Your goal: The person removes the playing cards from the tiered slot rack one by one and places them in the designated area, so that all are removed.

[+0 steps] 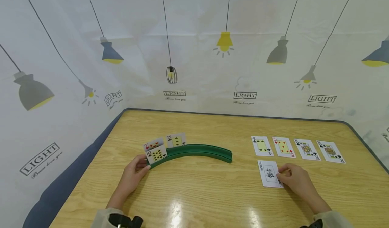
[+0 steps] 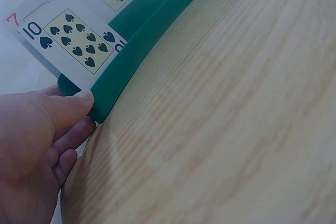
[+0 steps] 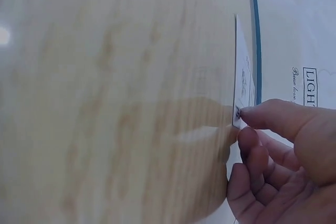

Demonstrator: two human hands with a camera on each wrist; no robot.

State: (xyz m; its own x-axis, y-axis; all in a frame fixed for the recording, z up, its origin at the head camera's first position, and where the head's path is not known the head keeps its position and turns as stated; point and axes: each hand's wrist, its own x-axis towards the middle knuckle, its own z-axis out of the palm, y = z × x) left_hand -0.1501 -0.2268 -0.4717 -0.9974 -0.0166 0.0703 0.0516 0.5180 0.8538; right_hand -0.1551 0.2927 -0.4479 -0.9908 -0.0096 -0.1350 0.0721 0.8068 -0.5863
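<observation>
My left hand (image 1: 133, 174) grips the near left end of a curved green card holder (image 1: 197, 150), thumb in front and fingers behind. In its slots stand a ten of spades (image 2: 79, 40) in front, a seven of hearts (image 1: 153, 144) mostly covered behind it, and a three of clubs (image 1: 176, 140). On the right, my right hand (image 1: 296, 180) pinches the right edge of a black-and-white joker card (image 1: 268, 174). In the right wrist view the thumb lies on the corner of this joker, which appears almost edge-on, with the other fingers curled below.
Above the joker, a row of face-up cards lies on the wooden table (image 1: 206, 191): a four of clubs (image 1: 262, 146), a five of diamonds (image 1: 284, 147), a king of clubs (image 1: 307, 149) and a king of spades (image 1: 331, 151). A lamp-printed wall covering (image 1: 200, 62) borders the table.
</observation>
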